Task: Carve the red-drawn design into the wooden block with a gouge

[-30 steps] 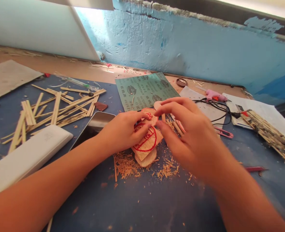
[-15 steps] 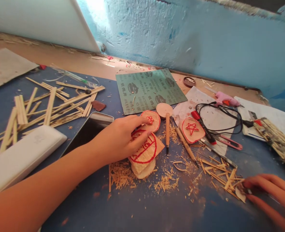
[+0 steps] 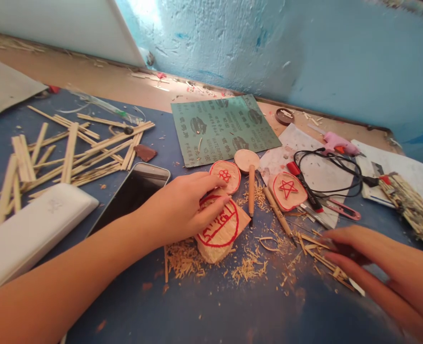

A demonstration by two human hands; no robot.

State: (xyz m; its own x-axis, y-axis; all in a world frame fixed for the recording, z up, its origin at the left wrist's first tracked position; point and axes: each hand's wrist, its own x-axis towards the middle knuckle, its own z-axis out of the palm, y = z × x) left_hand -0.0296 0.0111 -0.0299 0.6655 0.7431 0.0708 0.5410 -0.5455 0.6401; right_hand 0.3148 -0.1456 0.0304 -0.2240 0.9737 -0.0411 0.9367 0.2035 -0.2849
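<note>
My left hand rests at the centre on a wooden piece with a red circle and red markings, its thumb and fingers apart. Just beyond its fingertips lies a round disc with a red flower. To the right, my right hand hovers over thin wood strips, fingers spread, nothing visible between them. Between the hands are two wooden-handled carving tools, one upright in view beneath a plain disc, the other slanting. A disc with a red star sits beside them.
Green sandpaper lies behind. On the left are a phone, a white case and many wood sticks. Toward the right are a red marker, black cable, pink glue gun and pink cutter.
My right hand has moved left and up over the strips, off the pale scrap it was touching. My left hand stays on the circle piece, which has shifted slightly and covers more of the piece beneath.
</note>
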